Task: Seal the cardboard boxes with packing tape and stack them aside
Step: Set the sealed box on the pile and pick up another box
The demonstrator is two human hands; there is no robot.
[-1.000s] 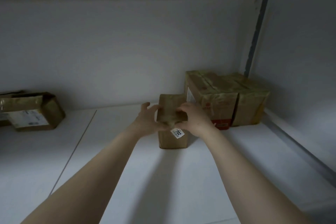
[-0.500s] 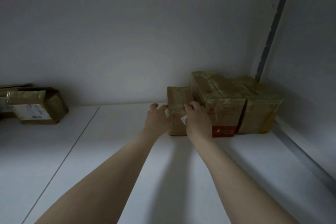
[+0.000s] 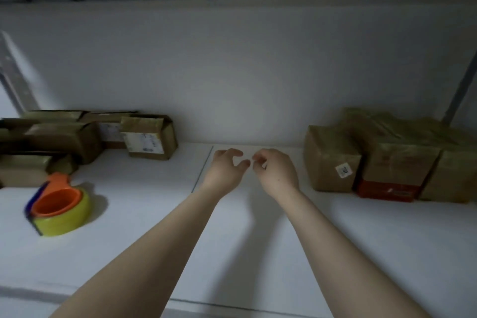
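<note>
Sealed boxes [image 3: 392, 157] grouped at right against the back wall [image 3: 232, 72]; unsealed boxes [image 3: 85, 137] at left, tape dispenser [image 3: 60, 210] before them. Left hand [image 3: 227, 169] and right hand [image 3: 276, 171], both empty with fingers loosely curled, hover over the bare white surface [image 3: 258, 253] between the groups.

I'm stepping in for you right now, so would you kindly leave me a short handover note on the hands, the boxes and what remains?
Left hand and right hand: both empty, fingers loosely curled, hovering over the white table.
Done: small labelled box stands against the sealed stack, far right.
Left: the pile of boxes at far left; whether they are sealed, I cannot tell.
Tape dispenser lies at the left, below that pile.
</note>
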